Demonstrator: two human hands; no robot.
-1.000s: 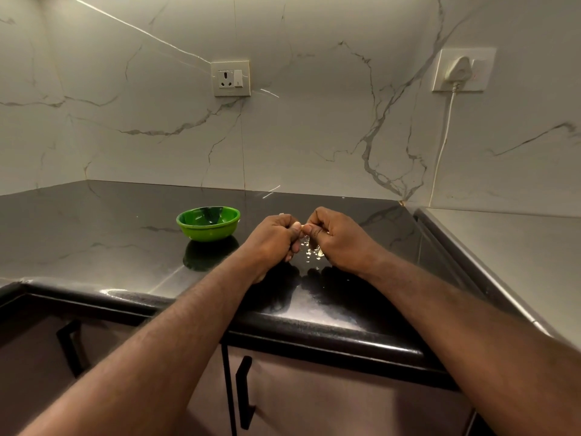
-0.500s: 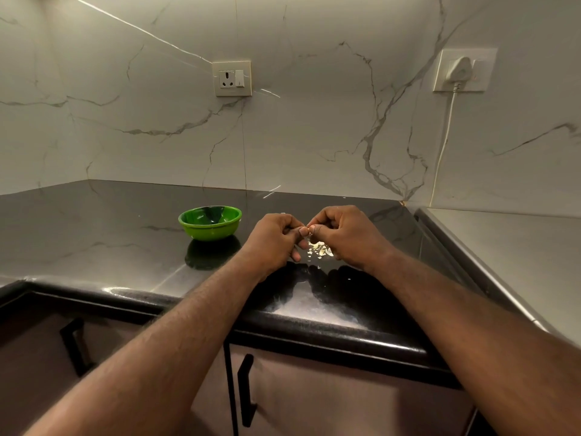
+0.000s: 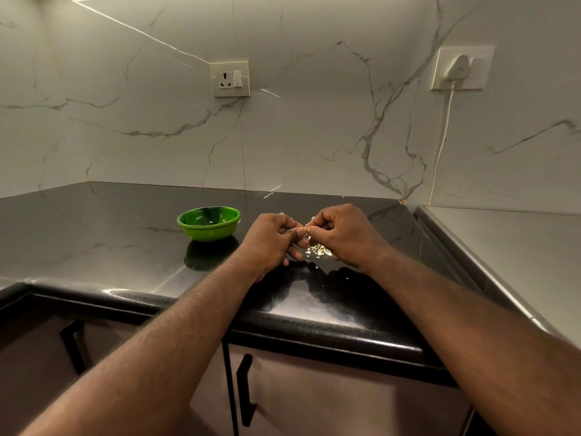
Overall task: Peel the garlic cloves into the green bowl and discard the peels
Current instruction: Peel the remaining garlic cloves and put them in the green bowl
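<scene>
A: Grip?
B: Left hand (image 3: 270, 240) and right hand (image 3: 342, 234), fingers curled, pinch one clove (image 3: 306, 229) between them, over peels (image 3: 319, 251) on tabletop (image 3: 94, 231).
A: Bowl (image 3: 208, 223)?
B: Left of clove; left hand nearer.

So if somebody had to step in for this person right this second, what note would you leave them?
Left hand and right hand: both pinch one garlic clove just above the black counter, mid-peel.
Done: some skin is off; loose peels lie on the counter under the hands.
Green bowl: to the left of the hands, no cloves plainly visible inside.
Left: finish this clove, drop it in the bowl, discard the peels.
</scene>
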